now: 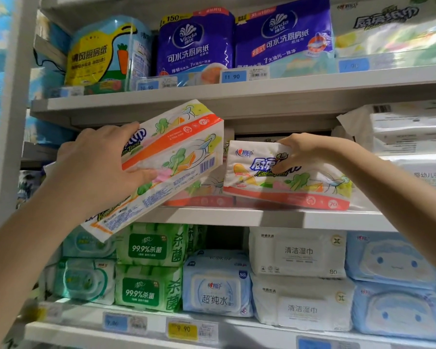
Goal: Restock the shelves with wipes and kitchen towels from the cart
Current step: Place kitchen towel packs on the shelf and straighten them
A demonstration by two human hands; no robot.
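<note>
My left hand grips a white kitchen towel pack with orange bands and vegetable pictures, holding it tilted in front of the middle shelf. My right hand grips the top of a second kitchen towel pack of the same kind, which stands on the middle shelf to the right of the first. Behind the two packs, another like pack lies flat on that shelf.
The top shelf carries a yellow kitchen paper roll pack and two purple Vinda packs. White packs are stacked at the middle shelf's right. The lower shelf holds green wipes, blue wipes and white wipes.
</note>
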